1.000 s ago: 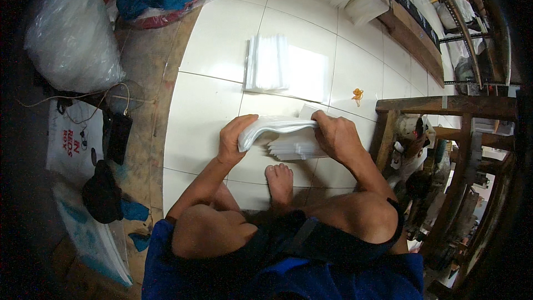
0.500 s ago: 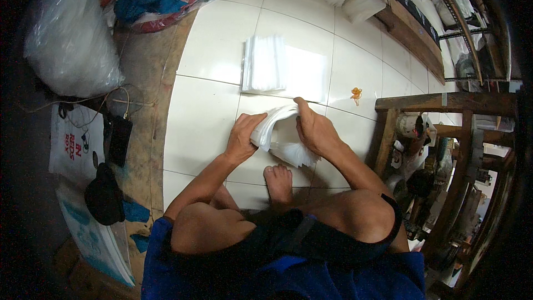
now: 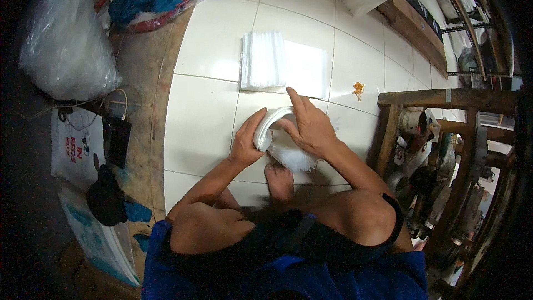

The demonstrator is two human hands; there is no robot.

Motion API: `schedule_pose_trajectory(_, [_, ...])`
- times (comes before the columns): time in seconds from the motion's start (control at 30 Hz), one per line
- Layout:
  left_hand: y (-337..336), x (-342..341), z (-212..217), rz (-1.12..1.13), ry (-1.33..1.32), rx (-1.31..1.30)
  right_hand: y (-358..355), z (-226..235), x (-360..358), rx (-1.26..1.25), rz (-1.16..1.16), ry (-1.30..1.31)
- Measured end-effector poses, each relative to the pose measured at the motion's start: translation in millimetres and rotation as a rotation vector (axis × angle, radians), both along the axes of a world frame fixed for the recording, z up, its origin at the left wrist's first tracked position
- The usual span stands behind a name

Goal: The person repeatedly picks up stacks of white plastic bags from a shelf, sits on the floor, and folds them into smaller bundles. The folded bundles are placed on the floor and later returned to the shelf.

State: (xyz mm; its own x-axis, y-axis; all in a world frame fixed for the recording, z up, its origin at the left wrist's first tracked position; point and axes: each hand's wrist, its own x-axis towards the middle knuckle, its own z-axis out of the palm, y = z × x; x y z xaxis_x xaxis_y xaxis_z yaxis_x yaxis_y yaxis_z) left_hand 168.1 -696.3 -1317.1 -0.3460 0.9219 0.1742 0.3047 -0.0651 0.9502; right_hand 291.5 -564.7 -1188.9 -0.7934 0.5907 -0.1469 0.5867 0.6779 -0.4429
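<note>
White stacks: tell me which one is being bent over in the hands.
The near stack, just ahead of the bare foot: the left hand and right hand curl it over. The other stack lies flat and untouched farther out on the tiles.

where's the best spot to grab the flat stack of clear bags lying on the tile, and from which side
Take the flat stack of clear bags by its near short edge, coming from the person's side. It lies flat and apart from both hands, and that edge seems nearest to the right hand, so fingers could slide under it.

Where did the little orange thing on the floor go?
In the head view, the little orange thing lies on the white tile floor, toward the person's right, between the flat stack of clear bags and the wooden frame.
</note>
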Motion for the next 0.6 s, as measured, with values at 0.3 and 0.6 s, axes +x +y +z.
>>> schedule_pose_trajectory(0.3, [5.4,-9.3,-3.7,0.036,0.021,0.086,13.7,-12.0,-35.9,0.252,0.144,0.143])
schedule_pose_trajectory(0.6, [3.6,-7.2,-19.2,0.060,0.039,0.127,4.9,-13.8,-61.3,0.222,0.251,0.131])
